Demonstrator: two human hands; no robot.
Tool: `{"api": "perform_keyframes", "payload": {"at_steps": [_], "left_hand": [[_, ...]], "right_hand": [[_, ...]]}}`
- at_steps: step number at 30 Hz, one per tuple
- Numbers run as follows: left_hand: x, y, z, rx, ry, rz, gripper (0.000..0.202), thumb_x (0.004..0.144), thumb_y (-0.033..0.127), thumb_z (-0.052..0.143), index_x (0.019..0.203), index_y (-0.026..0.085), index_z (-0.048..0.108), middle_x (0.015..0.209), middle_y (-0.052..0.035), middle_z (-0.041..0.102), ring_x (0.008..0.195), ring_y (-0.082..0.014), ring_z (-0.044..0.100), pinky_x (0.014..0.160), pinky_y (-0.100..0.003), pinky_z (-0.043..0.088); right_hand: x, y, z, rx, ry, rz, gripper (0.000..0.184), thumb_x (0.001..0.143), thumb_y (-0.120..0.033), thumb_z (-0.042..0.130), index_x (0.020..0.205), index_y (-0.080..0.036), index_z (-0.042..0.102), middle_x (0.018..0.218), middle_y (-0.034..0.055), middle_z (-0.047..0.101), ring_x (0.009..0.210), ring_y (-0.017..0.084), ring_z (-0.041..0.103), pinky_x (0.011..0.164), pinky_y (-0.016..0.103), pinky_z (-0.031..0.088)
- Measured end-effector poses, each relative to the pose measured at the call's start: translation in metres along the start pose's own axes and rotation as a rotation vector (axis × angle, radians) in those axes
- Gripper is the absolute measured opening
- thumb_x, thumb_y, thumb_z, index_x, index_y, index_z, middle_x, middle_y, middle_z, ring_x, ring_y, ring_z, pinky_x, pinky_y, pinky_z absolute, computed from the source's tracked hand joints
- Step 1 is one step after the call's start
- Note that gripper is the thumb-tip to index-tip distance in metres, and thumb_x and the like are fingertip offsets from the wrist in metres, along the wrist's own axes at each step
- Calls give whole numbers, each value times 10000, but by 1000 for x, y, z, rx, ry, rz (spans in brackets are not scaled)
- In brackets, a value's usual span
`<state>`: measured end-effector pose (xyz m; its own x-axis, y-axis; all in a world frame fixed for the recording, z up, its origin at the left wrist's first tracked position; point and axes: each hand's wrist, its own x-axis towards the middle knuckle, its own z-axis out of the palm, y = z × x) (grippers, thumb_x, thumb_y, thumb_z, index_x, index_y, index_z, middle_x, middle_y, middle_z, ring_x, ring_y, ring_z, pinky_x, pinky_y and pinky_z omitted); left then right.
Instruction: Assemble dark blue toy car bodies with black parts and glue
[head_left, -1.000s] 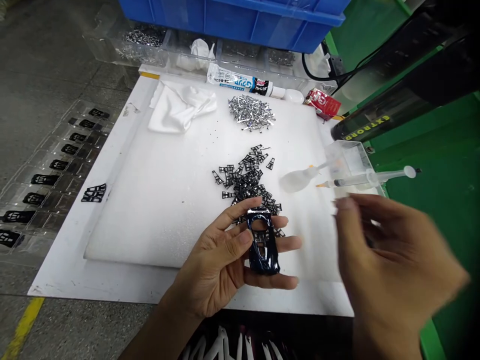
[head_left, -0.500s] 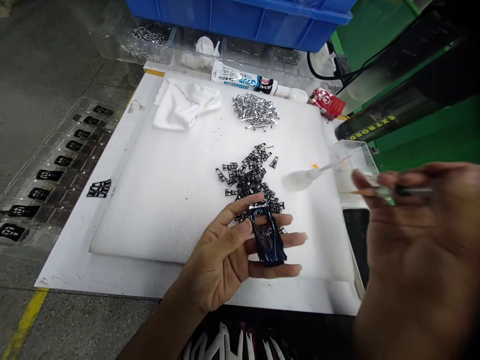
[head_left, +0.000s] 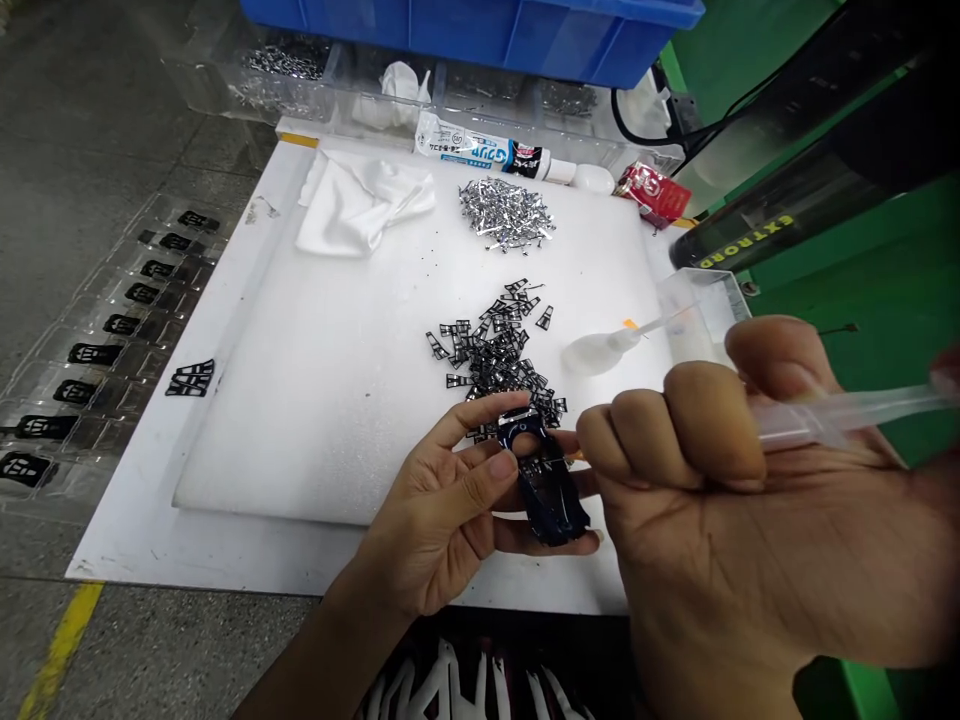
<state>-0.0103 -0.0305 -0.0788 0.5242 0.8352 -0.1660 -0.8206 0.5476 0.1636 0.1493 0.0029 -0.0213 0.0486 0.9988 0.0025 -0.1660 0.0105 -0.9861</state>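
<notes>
My left hand (head_left: 450,500) pinches a glossy dark-blue toy car body (head_left: 551,490) between thumb and fingers, above the front part of the white foam pad. The car body has openings cut through its top. In my right hand (head_left: 712,520) is a translucent syringe (head_left: 817,415), with the fingers wrapped round it. Its thin orange tip points left and reaches the right side of the car body; I cannot tell whether it touches. Just beyond my left hand lies a heap of small black frame-like pieces (head_left: 495,350).
On the foam pad (head_left: 315,400) lie a white cloth (head_left: 364,205), a pile of shiny metal pins (head_left: 506,212) and a white squeeze bottle (head_left: 600,350). Behind are a glue tube (head_left: 480,145), a red box (head_left: 652,195) and a blue bin (head_left: 480,35). Trays of black parts (head_left: 94,355) stand left.
My right hand has swung left and turned, bringing the syringe tip up to the car body. The car body has tilted slightly in my left hand.
</notes>
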Motion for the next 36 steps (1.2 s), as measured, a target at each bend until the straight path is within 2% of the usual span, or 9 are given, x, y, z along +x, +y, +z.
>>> {"api": "perform_keyframes", "payload": {"at_steps": [2,4,8,15,21,24,27,32,36], "left_hand": [[0,0,0,15,19,6,312,1021,74,542,1288,211,623,1087,-8,749,978,-171,772,901,-457,658],[0,0,0,37,39,3,310,1015,88,563,1294,213,619,1086,-14,739,949,-151,766,912,-475,647],[0,1,-1,57,56,4,305,1001,112,601,1286,222,623,1044,-7,718,894,-136,757,888,-472,653],[-1,0,-2,74,78,11,304,1004,96,587,1279,223,622,1033,-4,707,847,-105,730,874,-448,662],[-2,0,-2,142,123,-1,316,996,138,623,1293,248,619,1116,-15,676,915,-149,741,851,-428,671],[-3,-1,-3,179,144,-4,330,997,165,631,1313,257,606,1153,-32,664,963,-181,739,847,-434,668],[-3,-1,-3,184,137,-1,323,1002,153,620,1306,260,607,1124,-21,661,931,-153,731,849,-431,667],[-3,0,-4,209,133,0,329,1011,171,613,1323,274,592,1151,-29,663,980,-180,741,859,-432,665],[-3,-1,-4,212,147,-2,321,1012,174,613,1316,278,600,1160,-30,668,1000,-181,744,871,-423,662]], "right_hand": [[4,0,5,251,-32,18,451,978,-609,391,798,-244,586,489,-56,258,374,117,223,414,310,309],[6,-1,10,372,-29,60,438,925,-575,415,710,-229,574,443,-53,275,359,123,238,402,312,327],[6,-2,17,375,63,81,535,941,-593,323,661,-218,583,430,-48,315,364,120,274,419,297,347],[5,-3,25,337,73,79,433,863,-558,554,629,-194,572,467,-57,392,374,77,357,441,255,384],[10,-13,23,288,6,180,673,1048,-436,153,594,-175,576,425,-7,376,398,111,418,482,278,443],[11,-19,21,331,10,215,613,1045,-422,287,580,-161,588,438,-12,388,394,93,421,462,245,440],[11,-20,21,370,22,230,526,1002,-377,456,543,-147,571,453,-19,401,394,75,422,455,224,437],[9,-9,15,454,-77,179,434,985,-399,438,672,-164,625,519,-14,416,456,110,427,509,288,439],[7,-5,16,501,-64,185,404,961,-417,464,673,-177,614,568,-14,418,472,110,409,507,295,406]]}}
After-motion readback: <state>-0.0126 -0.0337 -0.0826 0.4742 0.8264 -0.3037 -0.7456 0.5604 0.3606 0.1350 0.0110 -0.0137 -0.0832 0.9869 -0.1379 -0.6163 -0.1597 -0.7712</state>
